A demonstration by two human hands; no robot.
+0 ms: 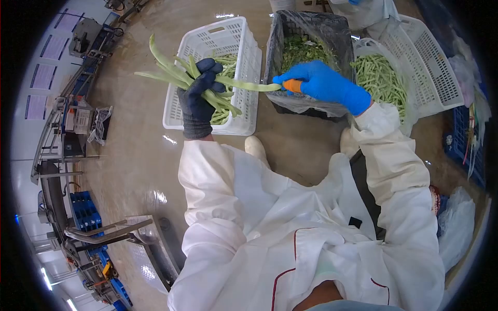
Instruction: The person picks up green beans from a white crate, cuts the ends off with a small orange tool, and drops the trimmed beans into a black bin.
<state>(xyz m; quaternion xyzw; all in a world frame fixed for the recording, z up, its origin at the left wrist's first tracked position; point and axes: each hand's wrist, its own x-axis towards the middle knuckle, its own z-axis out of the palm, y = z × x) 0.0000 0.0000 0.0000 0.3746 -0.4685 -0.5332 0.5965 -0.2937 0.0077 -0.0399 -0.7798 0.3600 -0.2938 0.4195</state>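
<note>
A bunch of long green beans sits fanned out in the left hand, which wears a dark glove and has its fingers curled tight around the stalks, held up above the white crate. One bean sticks out sideways toward the right hand, in a blue glove, whose fingers are closed around an orange-handled knife right at that bean's tip. The blade itself is hidden, so I cannot tell where the edge sits. That is the worry: the cut lands close to the blue fingertips, and a slip on a slick pod could catch the glove. The bundle is splayed, so a loose bean could drop onto the wet-looking floor instead of the crate. Trimmings look meant for the black-lined bin just under the knife; a flicked end could fly into the bagged beans beside it
</note>
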